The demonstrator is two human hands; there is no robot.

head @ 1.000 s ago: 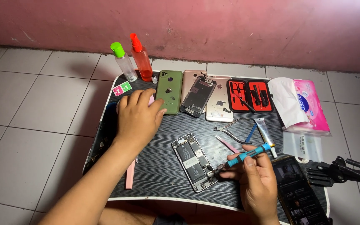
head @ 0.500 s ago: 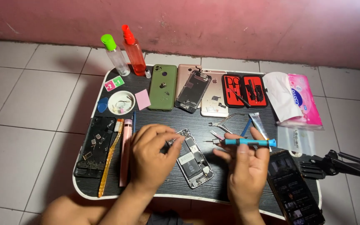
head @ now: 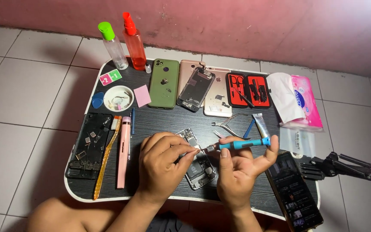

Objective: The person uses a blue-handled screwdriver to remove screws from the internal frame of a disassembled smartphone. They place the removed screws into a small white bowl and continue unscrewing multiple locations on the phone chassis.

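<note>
Two hands over one opened phone [head: 196, 161] — right hand [head: 241, 165] grips one screwdriver [head: 239, 145], left hand [head: 164, 165] pinches its tip.

A blue-handled precision screwdriver [head: 241, 144] is held nearly level above the table, its grey metal shaft pointing left and its blue grip running right to a rounded cap. The grip is pinched by the right hand [head: 239, 174], thumb below and fingers curled behind. The tip is met by the fingertips of the left hand [head: 162, 165], where something very small appears to be pinched, too small to be identified. Directly beneath, an opened smartphone chassis [head: 196, 165] is laid flat on the dark tabletop, tilted slightly off square, its internal boards and battery exposed. Its upper and middle parts are partly covered by both hands.
</note>
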